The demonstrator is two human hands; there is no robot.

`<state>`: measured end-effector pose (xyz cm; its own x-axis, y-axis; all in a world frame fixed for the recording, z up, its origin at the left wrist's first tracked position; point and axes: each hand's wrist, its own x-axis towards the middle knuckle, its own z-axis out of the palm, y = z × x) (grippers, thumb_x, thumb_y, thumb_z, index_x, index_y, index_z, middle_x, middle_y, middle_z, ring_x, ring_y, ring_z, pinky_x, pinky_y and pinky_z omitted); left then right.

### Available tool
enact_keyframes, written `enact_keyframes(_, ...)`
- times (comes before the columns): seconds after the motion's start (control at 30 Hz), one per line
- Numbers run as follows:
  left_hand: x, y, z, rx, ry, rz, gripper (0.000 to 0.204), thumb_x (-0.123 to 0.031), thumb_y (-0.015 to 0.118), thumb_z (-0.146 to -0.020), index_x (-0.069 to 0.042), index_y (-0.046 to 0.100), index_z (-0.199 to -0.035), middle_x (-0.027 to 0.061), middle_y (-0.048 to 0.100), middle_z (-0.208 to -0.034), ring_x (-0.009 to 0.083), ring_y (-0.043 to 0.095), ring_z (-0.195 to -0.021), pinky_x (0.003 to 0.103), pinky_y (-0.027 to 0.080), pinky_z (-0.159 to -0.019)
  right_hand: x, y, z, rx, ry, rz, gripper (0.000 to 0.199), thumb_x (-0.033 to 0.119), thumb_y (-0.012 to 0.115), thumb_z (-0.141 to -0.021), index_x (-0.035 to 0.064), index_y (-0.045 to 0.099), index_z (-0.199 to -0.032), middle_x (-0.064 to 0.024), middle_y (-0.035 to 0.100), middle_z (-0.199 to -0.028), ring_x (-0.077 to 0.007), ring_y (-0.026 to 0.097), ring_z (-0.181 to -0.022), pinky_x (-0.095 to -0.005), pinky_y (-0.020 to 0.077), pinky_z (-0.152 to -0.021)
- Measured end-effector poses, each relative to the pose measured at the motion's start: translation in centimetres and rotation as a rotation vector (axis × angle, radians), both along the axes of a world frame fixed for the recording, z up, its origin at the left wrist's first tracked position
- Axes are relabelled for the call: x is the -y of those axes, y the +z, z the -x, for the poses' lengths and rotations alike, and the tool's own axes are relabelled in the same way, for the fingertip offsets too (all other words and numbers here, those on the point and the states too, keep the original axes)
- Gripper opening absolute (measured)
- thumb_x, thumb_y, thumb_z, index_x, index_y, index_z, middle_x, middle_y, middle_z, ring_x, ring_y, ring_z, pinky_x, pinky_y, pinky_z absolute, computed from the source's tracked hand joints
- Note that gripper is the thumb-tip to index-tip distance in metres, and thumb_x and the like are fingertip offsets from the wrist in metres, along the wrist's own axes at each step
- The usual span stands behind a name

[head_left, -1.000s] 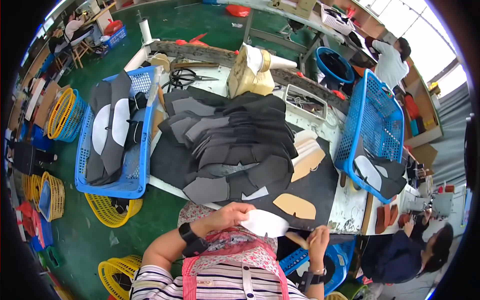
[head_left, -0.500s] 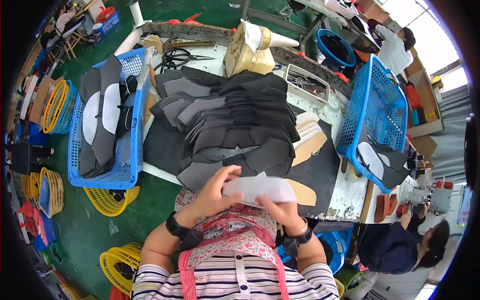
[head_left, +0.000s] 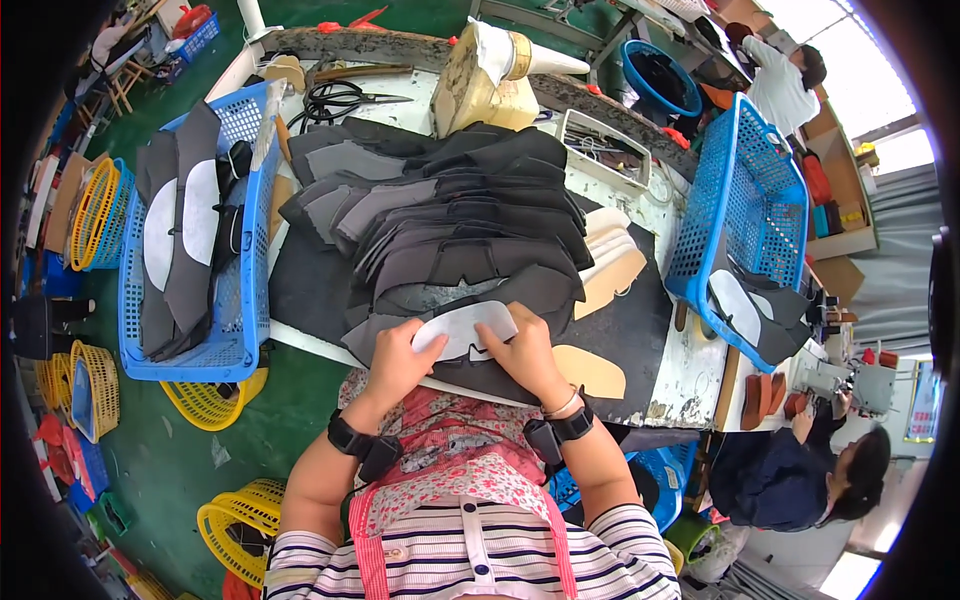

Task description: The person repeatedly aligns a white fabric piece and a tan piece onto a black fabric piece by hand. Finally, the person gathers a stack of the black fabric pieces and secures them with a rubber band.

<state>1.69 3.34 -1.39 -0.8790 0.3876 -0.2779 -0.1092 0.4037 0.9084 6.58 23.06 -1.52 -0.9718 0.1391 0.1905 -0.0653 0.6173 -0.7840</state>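
A curved white stiffener piece is pinched between my two hands over the near edge of the workbench. My left hand grips its left end, thumb on top. My right hand grips the right end, its thumb pressing on the white face. Beneath lies a dark grey shoe-upper piece with a small notch at its middle; whether the white piece touches it I cannot tell. Just beyond, an overlapping row of dark shoe uppers spreads over a black mat.
Tan flat pieces lie to the right of the row. Blue baskets holding dark and white pieces flank the bench. Scissors, a yellowish container with a white cone and a white tray stand at the back.
My hands have lowered the white piece toward the dark upper and turned it. The right thumb now presses on its face. The view has shifted slightly.
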Motion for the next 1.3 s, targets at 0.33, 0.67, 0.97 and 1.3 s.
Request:
enact_keyframes(0.33,-0.8,2.6,2.2,-0.512,-0.193,0.667,0.031,-0.028,0.07,-0.079,0.0,0.058,-0.081,0.0122,0.065,-0.081,0.0291,0.065,-0.068,0.039,0.051,-0.057,-1.2,0.8,-0.4,0.141,-0.319,-0.681,0.029,0.031,0.072,-0.079,0.0062,0.057,-0.071,-0.0127,0.055,-0.073,-0.0335,0.06,-0.068,-0.0408,0.0492,-0.054)
enact_keyframes(0.67,-4.3,0.7,7.3,-1.43,-0.322,0.621,0.04,-0.014,0.059,-0.073,-0.005,0.058,-0.112,0.0191,0.052,-0.124,0.0337,0.049,-0.111,0.044,0.042,-0.093,-3.8,2.7,-8.5,0.016,-0.133,-0.629,0.034,0.023,0.074,-0.075,0.0031,0.058,-0.097,-0.0142,0.058,-0.097,-0.0343,0.054,-0.09,-0.0441,0.0461,-0.078)
enact_keyframes(0.97,-1.8,5.2,6.6,-1.146,-0.412,0.294,0.049,-0.019,0.063,-0.062,-0.009,0.062,-0.11,0.0157,0.053,-0.125,0.0334,0.049,-0.109,0.044,0.039,-0.091,-4.0,0.9,-9.0,-0.125,-0.146,-0.653,0.022,0.007,0.069,-0.079,0.0012,0.062,-0.098,-0.0136,0.061,-0.094,-0.0329,0.057,-0.088,-0.042,0.0467,-0.078)
enact_keyframes(1.3,-4.5,2.1,-2.9,-0.821,-0.487,-0.103,0.027,-0.03,0.064,-0.083,-0.004,0.065,-0.092,0.0109,0.062,-0.102,0.0273,0.056,-0.092,0.041,0.044,-0.076,-2.3,3.4,-11.4,-0.217,-0.231,-0.518,0.016,-0.002,0.066,-0.077,0.0002,0.067,-0.093,-0.0125,0.064,-0.095,-0.0302,0.059,-0.085,-0.0387,0.0481,-0.074)
